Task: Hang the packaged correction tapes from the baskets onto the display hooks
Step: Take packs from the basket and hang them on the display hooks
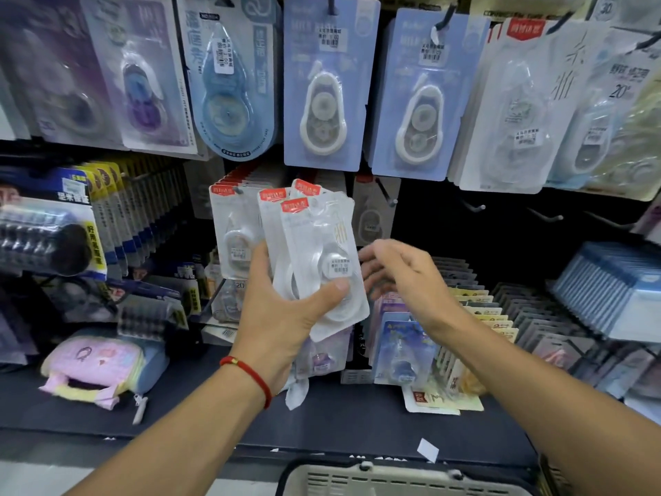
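- Plainly, we gripped a fanned stack of clear correction tape packs (314, 252) in our left hand (282, 316), thumb pressed across the front, just below the blue carded tapes (323, 84) hanging on the display.
- Our right hand (404, 277) hovered just right of the stack, fingers loosely curled, holding nothing.
- Beneath the stack, a beige basket (375, 481) sat at the bottom edge.
- Bare hooks (475, 206) jutted out right of the stack.

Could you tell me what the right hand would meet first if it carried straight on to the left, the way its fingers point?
Most likely the fanned stack of clear red-topped correction tape packs gripped by the left hand; the right hand is beside it, though depth is uncertain.
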### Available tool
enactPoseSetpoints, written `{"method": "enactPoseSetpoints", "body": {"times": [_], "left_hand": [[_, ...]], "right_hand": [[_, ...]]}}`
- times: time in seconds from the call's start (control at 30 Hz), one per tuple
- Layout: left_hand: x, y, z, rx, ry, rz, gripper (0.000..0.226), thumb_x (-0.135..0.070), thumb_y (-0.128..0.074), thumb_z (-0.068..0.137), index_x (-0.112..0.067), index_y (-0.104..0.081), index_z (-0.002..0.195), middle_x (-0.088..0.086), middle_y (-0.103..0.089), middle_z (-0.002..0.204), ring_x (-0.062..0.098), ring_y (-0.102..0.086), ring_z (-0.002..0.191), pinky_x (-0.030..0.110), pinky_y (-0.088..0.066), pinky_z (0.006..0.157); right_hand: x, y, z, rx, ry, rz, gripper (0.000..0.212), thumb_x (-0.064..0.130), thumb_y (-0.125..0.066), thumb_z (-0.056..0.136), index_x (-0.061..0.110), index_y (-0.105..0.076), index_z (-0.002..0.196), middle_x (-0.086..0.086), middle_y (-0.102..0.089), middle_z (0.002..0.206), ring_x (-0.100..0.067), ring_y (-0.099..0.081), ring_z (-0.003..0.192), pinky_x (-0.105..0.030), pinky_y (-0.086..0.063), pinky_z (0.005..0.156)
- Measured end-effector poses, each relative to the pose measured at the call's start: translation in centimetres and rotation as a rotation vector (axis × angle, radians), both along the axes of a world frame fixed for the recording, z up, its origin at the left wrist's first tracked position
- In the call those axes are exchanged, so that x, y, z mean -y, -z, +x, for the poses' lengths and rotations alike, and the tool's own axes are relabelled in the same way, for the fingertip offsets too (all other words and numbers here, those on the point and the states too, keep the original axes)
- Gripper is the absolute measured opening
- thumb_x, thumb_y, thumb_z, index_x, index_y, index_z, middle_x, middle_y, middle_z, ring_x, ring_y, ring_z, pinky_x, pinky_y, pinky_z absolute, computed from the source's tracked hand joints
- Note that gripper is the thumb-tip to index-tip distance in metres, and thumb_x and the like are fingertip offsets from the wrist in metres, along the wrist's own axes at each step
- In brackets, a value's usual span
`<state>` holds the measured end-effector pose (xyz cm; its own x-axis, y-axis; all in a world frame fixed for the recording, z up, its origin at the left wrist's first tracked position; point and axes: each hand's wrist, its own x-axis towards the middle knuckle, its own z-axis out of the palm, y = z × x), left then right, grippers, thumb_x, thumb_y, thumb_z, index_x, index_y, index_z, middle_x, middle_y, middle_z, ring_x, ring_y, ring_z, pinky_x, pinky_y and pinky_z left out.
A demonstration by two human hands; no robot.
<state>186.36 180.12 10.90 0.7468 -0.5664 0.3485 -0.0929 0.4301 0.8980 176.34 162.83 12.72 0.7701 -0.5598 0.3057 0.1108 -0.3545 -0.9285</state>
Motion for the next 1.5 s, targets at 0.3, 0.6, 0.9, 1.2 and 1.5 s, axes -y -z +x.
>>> {"method": "enactPoseSetpoints", "body": {"times": [0.3,0.6,0.9,1.2,1.5], "left_hand": [[0.5,-0.1,-0.8,-0.082,0.085,-0.023,0.075,-0.040,-0.095,0.071,-0.033,-0.057,0.135,0.001,-0.074,0.128,0.025,-0.073,0.117,0.044,-0.064,0.088],[0.3,-0.1,-0.1,0.042,-0.159,0.015,0.050,-0.021,-0.083,0.089,-0.036,-0.060,0.131,-0.010,-0.076,0.118,0.012,-0.075,0.108,0.038,-0.062,0.090],[0.4,-0.2,-0.2,0.085,-0.174,0.010,0.049,-0.020,-0.083,0.091,-0.037,-0.059,0.129,-0.014,-0.075,0.118,0.007,-0.074,0.107,0.024,-0.062,0.085],[1.3,0.9,-0.6,-0.021,0.023,0.061,0.049,-0.026,-0.075,0.079,-0.043,-0.062,0.123,-0.010,-0.075,0.119,0.018,-0.074,0.109,0.035,-0.062,0.080],[1.2,0.5,-1.4,0.011,0.111,0.081,0.055,-0.022,-0.089,0.084,-0.039,-0.057,0.125,-0.001,-0.075,0.123,0.027,-0.075,0.112,0.057,-0.062,0.087]], "right_hand": [[-1.9,0.4,-4.2,-0.046,-0.001,-0.061,0.021,0.044,-0.059,0.103,0.024,-0.064,0.102,0.004,-0.076,0.083,-0.028,-0.070,0.067,-0.033,-0.055,0.055],[-0.6,1.2,-5.2,-0.024,0.290,-0.066,0.026,0.048,-0.051,0.106,0.022,-0.053,0.108,-0.008,-0.072,0.087,-0.022,-0.061,0.046,-0.027,-0.045,0.043],[0.8,2.2,-2.3,-0.114,0.247,0.336,0.043,0.041,-0.054,0.108,0.016,-0.042,0.141,-0.010,-0.072,0.111,-0.023,-0.080,0.079,-0.033,-0.064,0.075],[-0.8,1.4,-2.4,-0.101,-0.015,0.149,0.028,0.042,-0.062,0.102,0.020,-0.071,0.116,-0.004,-0.076,0.107,-0.018,-0.074,0.086,-0.030,-0.060,0.067],[-1.8,0.8,-3.2,0.018,0.067,0.048,0.014,0.026,-0.068,0.102,0.017,-0.062,0.110,0.002,-0.079,0.095,-0.018,-0.077,0.087,-0.029,-0.059,0.072]]}}
